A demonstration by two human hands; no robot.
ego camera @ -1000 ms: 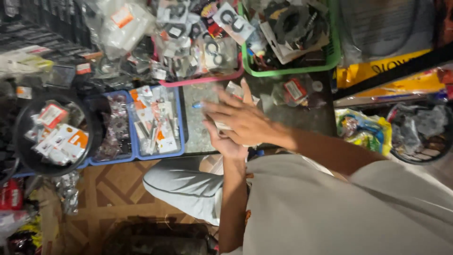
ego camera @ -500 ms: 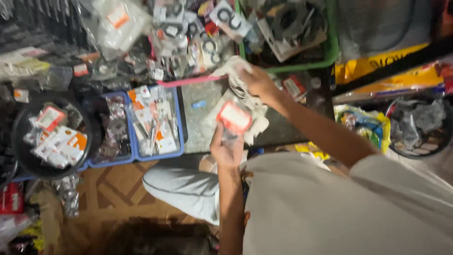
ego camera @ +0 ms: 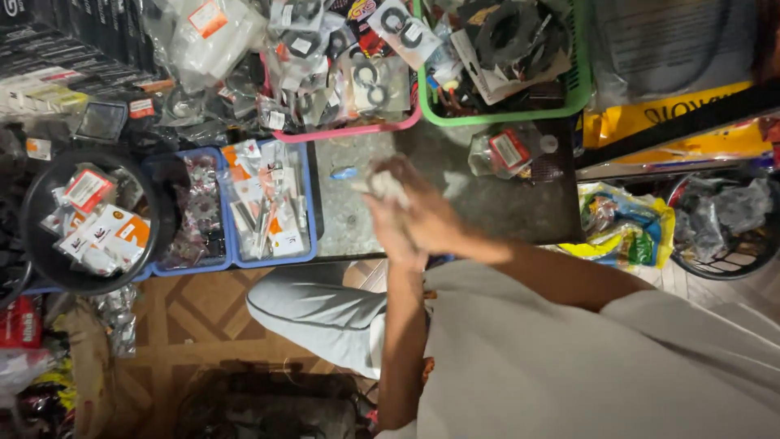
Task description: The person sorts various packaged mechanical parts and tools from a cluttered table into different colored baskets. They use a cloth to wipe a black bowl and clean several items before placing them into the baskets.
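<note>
Hands pressed together, clear packet beyond

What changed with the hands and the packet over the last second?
The packet with the orange-red label, held up half a second ago, no longer shows. Both hands, the left hand and right hand, have closed together over something pale. The blue trays and green basket stayed put.

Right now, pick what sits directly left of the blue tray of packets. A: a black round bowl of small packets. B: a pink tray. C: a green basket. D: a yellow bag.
A: the black bowl, filled with white and orange packets, sits at the left edge of the blue tray, while the green basket and pink tray lie above and to the right.
</note>
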